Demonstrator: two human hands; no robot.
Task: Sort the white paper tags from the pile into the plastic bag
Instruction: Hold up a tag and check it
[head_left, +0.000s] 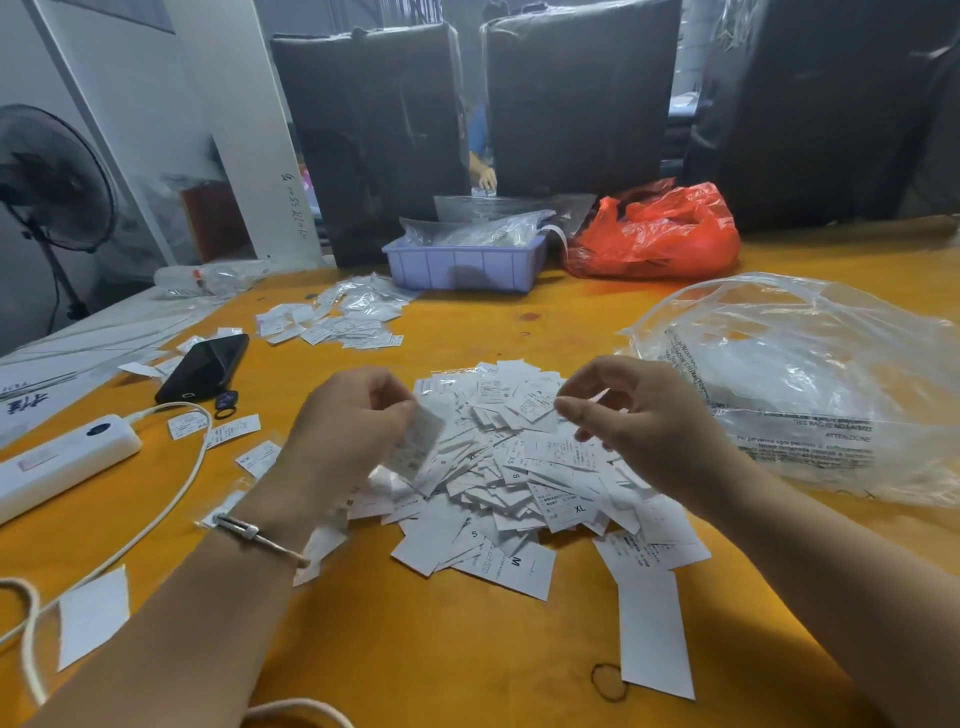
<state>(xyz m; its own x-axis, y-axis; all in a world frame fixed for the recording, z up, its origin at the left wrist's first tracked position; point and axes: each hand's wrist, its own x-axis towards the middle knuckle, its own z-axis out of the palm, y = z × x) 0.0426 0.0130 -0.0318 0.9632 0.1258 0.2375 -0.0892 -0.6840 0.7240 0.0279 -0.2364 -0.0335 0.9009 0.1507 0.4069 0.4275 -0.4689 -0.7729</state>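
Far on the left of the yellow table (467, 649) lies a white power strip (62, 462) with its cord, and next to it a black phone (205, 366). A few loose tags (228, 431) lie near them. A bit further back there is a small heap of tags (332, 325), and behind that a purple tray (465, 265) with clear bags in it.

The left hand (353, 421) is next. It hangs just over the left edge of the big pile. Its fingers are curled, and they hold a small bunch of white tags (418, 441) between thumb and fingers. The wrist is bent down and has a thin bracelet (249, 532) on it.

In the middle is the pile of white paper tags (519, 478). It is still big. Many tags lie on top of each other, with letters like S, M and XL on them. So I think most of the job is still left to do.

The right hand (628, 410) floats over the right side of the pile. Its fingers are bent and the thumb and first finger come close together, like a pinch. I cannot tell if there is a tag between them.

On the right lies the clear plastic bag (810, 384), just beside the pile. It is crumpled and has print on it. I cannot see well if any tags are inside yet. Behind it sits a red bag (660, 234).
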